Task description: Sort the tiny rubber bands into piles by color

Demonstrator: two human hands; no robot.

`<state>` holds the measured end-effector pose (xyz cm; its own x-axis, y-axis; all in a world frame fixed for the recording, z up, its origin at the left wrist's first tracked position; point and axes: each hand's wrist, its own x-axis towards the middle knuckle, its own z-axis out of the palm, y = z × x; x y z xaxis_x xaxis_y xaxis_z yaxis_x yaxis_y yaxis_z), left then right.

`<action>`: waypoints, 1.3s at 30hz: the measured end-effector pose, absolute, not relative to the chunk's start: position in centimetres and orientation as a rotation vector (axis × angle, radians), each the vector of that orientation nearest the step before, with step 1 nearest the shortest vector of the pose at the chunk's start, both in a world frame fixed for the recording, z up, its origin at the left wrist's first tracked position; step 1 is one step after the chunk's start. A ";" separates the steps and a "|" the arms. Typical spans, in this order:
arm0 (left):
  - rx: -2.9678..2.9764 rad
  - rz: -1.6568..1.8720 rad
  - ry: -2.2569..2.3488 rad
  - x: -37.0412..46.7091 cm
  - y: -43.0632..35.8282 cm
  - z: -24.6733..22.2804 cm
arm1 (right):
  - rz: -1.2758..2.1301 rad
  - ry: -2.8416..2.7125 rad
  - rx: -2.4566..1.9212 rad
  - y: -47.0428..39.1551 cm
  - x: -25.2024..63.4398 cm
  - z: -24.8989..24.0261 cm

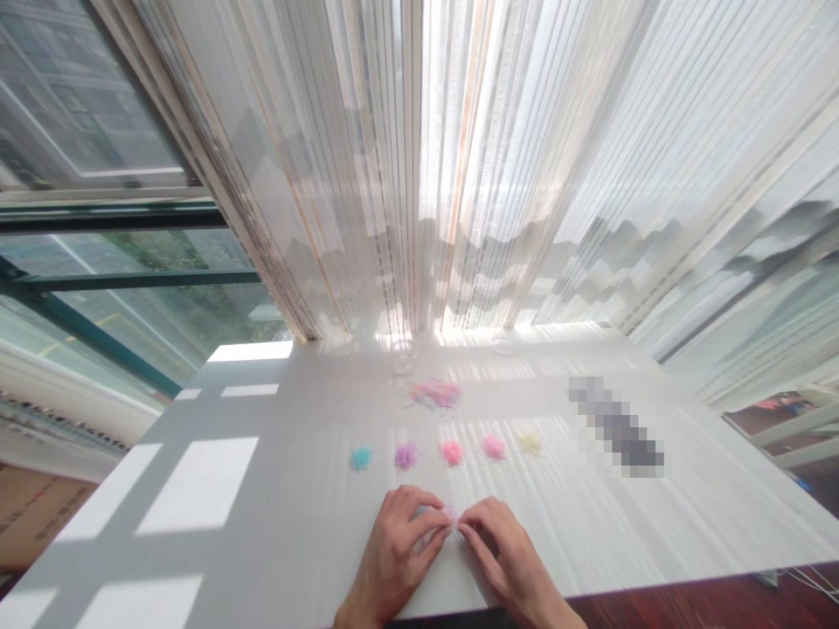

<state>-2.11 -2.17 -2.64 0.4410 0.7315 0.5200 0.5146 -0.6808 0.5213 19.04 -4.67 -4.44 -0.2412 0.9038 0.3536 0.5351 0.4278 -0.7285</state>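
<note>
My left hand [401,549] and my right hand [506,543] rest close together near the table's front edge, fingertips pinched and almost meeting. Between them shows a small tuft of pale pink-purple strands [449,514], which both hands pinch. Beyond my hands, small piles of thin coloured bits lie in a row: teal [361,459], purple [405,455], coral pink [452,452], light pink [494,447] and pale yellow [529,443]. Farther back spreads a larger, mixed-colour pile [436,395], mostly pink with loose strands at its left.
Two clear round pieces [403,347] [504,344] sit at the white table's [294,524] far edge. A blurred-out dark object [616,424] lies on the right. Sheer curtains [419,175] hang behind the table, and a cardboard box [39,515] stands at left.
</note>
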 end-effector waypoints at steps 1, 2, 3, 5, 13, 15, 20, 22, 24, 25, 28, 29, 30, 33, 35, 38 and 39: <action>2.411 1.085 1.067 -2.1 -2.2 -2.7 | 0.607 -1.914 -1.221 -4.7 19.1 -4.4; 2.411 1.087 1.065 -2.1 -2.2 -2.7 | 0.609 -1.917 -1.221 -4.7 19.1 -4.4; 2.409 1.088 1.066 -2.1 -2.1 -2.7 | 0.610 -1.920 -1.219 -4.7 19.1 -4.4; 2.401 1.083 1.078 -2.2 -2.1 -2.7 | 0.598 -1.925 -1.198 -4.6 19.1 -4.4; 2.372 1.097 1.100 -2.2 -2.0 -2.3 | 0.585 -1.859 -1.174 -4.6 19.3 -3.7; 2.355 1.126 1.098 -2.2 -2.0 -2.3 | 0.544 -1.792 -1.212 -4.2 20.4 -3.2; 2.321 1.171 1.097 -2.4 -1.9 -2.5 | 0.250 -1.559 -1.496 -1.0 26.3 -2.1; 2.320 1.170 1.098 -2.4 -1.9 -2.6 | 0.224 -1.495 -1.624 0.3 28.5 -1.9; 2.335 1.173 1.105 -2.4 -1.9 -2.5 | 0.226 -1.470 -1.674 1.4 29.8 -2.0; 2.347 1.173 1.109 -2.3 -1.9 -2.4 | 0.230 -1.471 -1.681 1.8 30.1 -2.2; 2.366 1.162 1.081 -1.4 -2.1 -1.9 | 0.244 -1.481 -1.674 2.4 30.2 -2.8; 2.356 1.158 1.053 -0.9 -2.2 -1.7 | 0.251 -1.484 -1.669 2.4 30.0 -3.0; 2.341 1.158 1.013 -0.2 -2.3 -1.4 | 0.258 -1.486 -1.663 2.4 29.9 -3.2; 2.260 1.026 1.007 2.3 -2.5 -1.2 | 0.263 -1.476 -1.656 2.2 29.8 -3.5; 2.164 0.906 1.113 4.0 -2.6 -1.6 | 0.260 -1.457 -1.667 2.0 29.9 -3.6; 2.051 0.836 1.213 6.1 -2.7 -2.9 | 0.258 -1.425 -1.686 1.8 30.2 -3.6; 2.025 0.873 1.244 6.5 -2.7 -3.3 | 0.260 -1.417 -1.689 1.8 30.2 -3.6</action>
<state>6.53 -2.67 -3.35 0.3443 0.9126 0.2205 0.5180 -0.3805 0.7660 30.21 1.75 -3.55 0.3244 0.8724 0.3656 0.6857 0.0493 -0.7262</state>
